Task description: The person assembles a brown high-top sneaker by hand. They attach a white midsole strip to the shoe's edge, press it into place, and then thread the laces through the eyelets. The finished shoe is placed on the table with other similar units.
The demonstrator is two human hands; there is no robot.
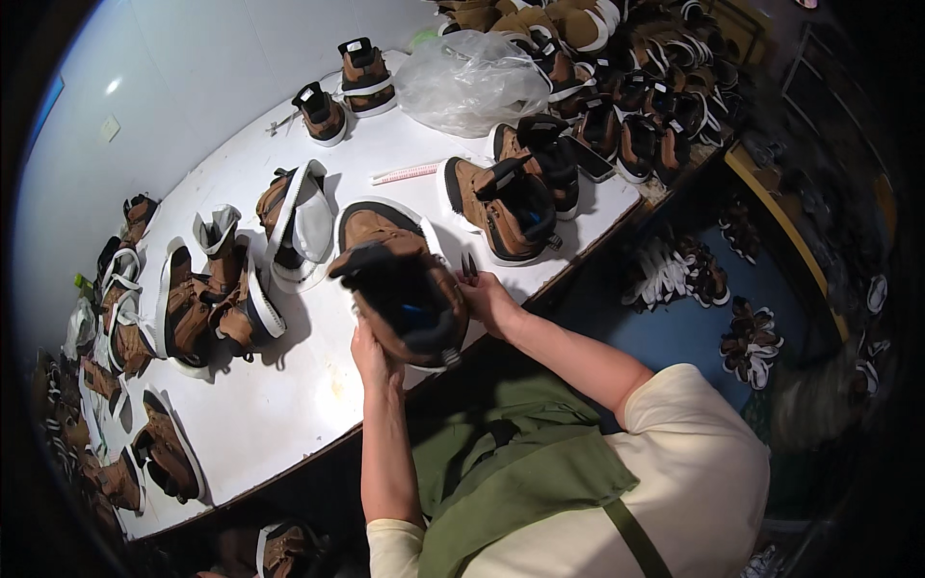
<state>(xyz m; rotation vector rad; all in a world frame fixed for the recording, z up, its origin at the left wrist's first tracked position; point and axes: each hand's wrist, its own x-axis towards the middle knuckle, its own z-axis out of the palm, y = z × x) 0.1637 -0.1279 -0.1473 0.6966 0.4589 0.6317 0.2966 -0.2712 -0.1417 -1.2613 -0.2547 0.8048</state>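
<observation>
A brown and black high-top shoe [390, 289] with a white sole is held up over the table's front edge, its dark opening turned toward me. My left hand [376, 354] grips its left side, fingers partly hidden beneath it. At the shoe's right side, my right hand [489, 301] is closed around a small dark two-pointed tool, possibly thread snips [469, 266], points upward. Something blue shows inside the shoe. Just beyond, to the right, a pair of matching shoes [506, 207] stands on the white table [318, 405].
More brown shoes [217, 299] lie on the left, some stuffed with white paper. Two shoes [364, 77] stand at the back near a clear plastic bag [472, 82]. A measuring strip [416, 173], a phone [588, 159] and a large shoe heap [665, 67] are farther off.
</observation>
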